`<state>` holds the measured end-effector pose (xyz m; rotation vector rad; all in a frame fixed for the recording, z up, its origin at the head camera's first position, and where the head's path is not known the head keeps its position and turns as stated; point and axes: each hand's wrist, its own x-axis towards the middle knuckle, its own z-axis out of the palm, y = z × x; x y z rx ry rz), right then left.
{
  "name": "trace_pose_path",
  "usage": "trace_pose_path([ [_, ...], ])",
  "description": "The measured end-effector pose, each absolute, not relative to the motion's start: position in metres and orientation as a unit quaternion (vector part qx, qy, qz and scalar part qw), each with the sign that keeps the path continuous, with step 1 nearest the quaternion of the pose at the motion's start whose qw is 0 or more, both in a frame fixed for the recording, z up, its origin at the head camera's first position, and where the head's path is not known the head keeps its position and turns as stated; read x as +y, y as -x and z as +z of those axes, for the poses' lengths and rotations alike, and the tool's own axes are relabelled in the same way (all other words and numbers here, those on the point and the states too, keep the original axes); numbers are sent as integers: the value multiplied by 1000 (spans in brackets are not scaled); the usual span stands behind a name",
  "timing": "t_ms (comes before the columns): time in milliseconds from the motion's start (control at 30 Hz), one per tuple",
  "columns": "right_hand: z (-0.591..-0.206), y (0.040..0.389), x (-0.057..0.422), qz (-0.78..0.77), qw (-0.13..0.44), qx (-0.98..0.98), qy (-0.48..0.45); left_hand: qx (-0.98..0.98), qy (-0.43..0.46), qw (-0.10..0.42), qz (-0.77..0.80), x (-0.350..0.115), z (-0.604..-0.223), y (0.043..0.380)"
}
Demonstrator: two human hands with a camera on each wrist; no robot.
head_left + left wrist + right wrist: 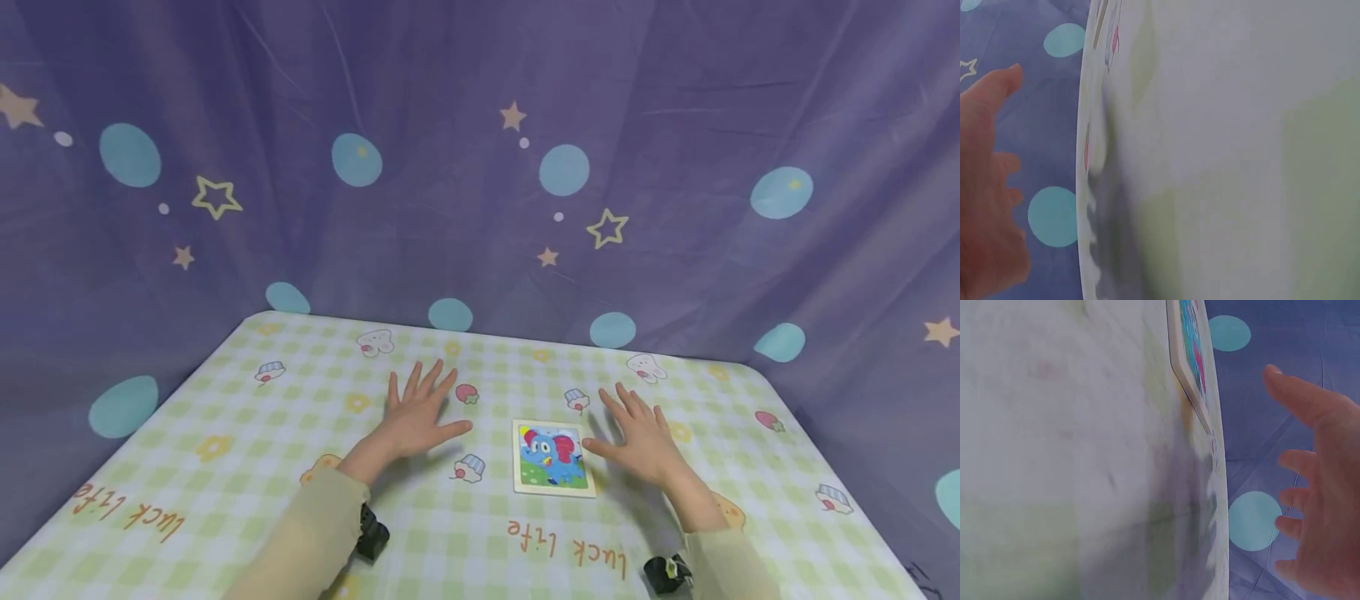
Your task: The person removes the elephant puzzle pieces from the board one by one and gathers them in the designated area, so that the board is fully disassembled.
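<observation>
One square elephant picture board [553,460] lies flat on the green-checked counter [420,533], right of the middle and between the two hands, nearer the right. The blue elephant fills its pale frame [555,493] with no gap that shows at this size, so the picture looks complete; whether it is cut into pieces is too small to tell.

The right hand [640,440] hovers just beside the board's right edge, fingers spread wide, holding nothing. In the head view its thumb [602,450] seems to meet the frame, but the right wrist view shows the two apart. The left hand [417,421], also spread wide and holding nothing, hovers apart from the board. With neither hand gripping it, handling seems either finished or not begun; these views cannot settle which. Behind the counter hangs a purple star-print curtain [450,83].
</observation>
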<state>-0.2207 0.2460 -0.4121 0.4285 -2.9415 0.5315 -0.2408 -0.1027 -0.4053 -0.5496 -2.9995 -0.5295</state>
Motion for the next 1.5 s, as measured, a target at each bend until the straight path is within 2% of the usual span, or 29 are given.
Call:
trace_pose_path([
  [300,-415,219,235,202,44,-964,-168,-959,207,11,-192,-86,-409,232],
  [533,-412,218,226,238,-9,-957,-165,-944,244,15,-220,-70,-409,230],
  [833,-414,221,217,236,-9,-952,-192,-941,260,11,-216,-48,-406,229],
  [1100,-413,226,201,227,-25,-951,-209,-944,249,-20,-217,-32,-408,230],
  [1500,-417,229,194,234,-22,-945,-226,-945,269,-25,-184,-9,-410,234],
])
